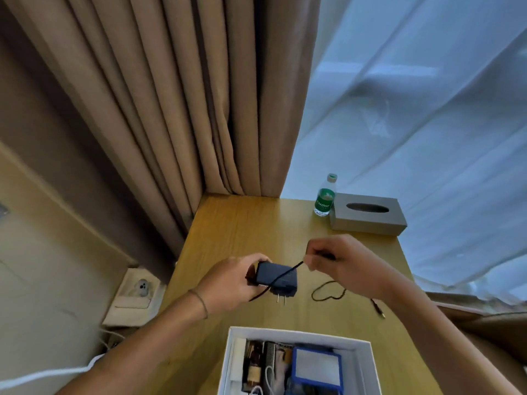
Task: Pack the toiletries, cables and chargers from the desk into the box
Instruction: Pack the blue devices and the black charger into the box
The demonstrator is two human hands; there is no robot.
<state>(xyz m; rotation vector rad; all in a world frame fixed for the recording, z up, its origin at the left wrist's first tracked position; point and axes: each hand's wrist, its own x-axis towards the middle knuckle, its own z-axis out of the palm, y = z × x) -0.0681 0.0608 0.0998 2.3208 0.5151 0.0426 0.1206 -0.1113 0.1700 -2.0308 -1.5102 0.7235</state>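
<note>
Left hand [242, 276] grips the charger [278, 277] by its far end, held above the desk [228, 223] just beyond the box [362, 366]. Right hand [336, 260] pinches the cable [288, 270] and holds it taut across the charger's top face; looks like winding it round the brick.

Charger: rigid black block, likely light, matte sides, so grip across the flat faces is safe. Keep fingers off the prongs [281, 299]. Prongs point down toward the desk; the long axis runs roughly left-right across the view.

Cable: thin, limp, will spring loose if tension drops. The slack tail loops on the desk to the right, plug end [380, 312] lying near the desk edge. Whether the cable is fixed to the charger can't be told, the left hand hides that end.

Box already holds several items; free space looks tight.
</note>
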